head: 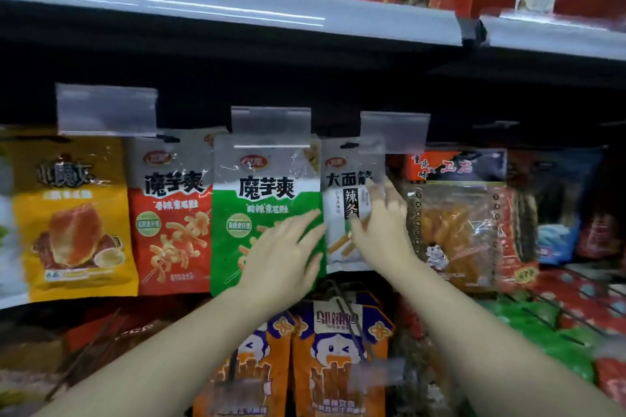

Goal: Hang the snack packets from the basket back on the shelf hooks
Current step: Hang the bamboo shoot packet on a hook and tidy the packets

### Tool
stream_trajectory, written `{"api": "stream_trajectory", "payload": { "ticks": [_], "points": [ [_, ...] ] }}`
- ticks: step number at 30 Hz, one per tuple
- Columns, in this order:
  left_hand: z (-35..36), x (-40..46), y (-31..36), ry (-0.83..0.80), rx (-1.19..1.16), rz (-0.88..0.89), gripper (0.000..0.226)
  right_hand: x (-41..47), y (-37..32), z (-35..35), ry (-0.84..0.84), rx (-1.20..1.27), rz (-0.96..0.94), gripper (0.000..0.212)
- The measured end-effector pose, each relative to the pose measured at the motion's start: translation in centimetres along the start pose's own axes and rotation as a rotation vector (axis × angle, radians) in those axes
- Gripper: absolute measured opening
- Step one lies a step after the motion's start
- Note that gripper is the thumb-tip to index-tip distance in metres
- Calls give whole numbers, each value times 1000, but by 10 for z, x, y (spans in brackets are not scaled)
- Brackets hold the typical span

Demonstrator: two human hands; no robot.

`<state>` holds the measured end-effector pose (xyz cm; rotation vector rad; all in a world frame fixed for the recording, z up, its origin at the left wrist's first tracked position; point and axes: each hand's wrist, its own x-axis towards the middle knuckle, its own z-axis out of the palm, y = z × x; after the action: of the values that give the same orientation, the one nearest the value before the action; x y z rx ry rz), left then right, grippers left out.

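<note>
Head view: left hand (284, 247) lay flat, fingers straight, on the green packet (267, 213). Right hand (379, 223) was spread against the white packet (349, 200), blurred, so whether it pinched the edge I couldn't tell. Both packets hung under their price tags (271, 127). Basket not in view.

Risk: a sideways push could slide the white packet off its hook, or drag the green one along; the hook tip was hidden behind the tag.

Room: packets packed edge to edge left of the hands, clear packet (457, 217) tight on the right, orange packets (338, 359) just below the wrists. Shelf lip (237, 7) overhead.
</note>
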<state>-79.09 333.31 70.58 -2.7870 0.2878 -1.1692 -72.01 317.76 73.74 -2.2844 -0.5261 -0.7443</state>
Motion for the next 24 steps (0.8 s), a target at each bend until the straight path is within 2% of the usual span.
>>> {"api": "stream_trajectory", "payload": {
  "ticks": [2, 4, 7, 9, 12, 15, 20, 24],
  "points": [
    [4, 14, 8, -27, -8, -26, 51, 12, -1, -4, -36, 89, 36, 67],
    [7, 34, 16, -22, -40, -70, 56, 27, -2, -6, -97, 77, 46, 65],
    [13, 67, 24, 34, -21, -153, 61, 53, -3, -12, -127, -20, 25, 51],
    [15, 87, 29, 61, 95, -183, 54, 64, -2, -14, -176, -36, 29, 42],
    [13, 110, 38, -108, 147, -302, 51, 71, 2, -11, -228, -104, 27, 32],
    [17, 124, 34, -229, 191, -391, 48, 74, 7, -6, -255, -99, 27, 33],
    [19, 130, 30, -234, 212, -405, 56, 78, 21, 1, -305, -67, 35, 28],
    [20, 135, 32, -223, 207, -374, 50, 79, 24, 2, -268, -75, 42, 30]
  ]
}}
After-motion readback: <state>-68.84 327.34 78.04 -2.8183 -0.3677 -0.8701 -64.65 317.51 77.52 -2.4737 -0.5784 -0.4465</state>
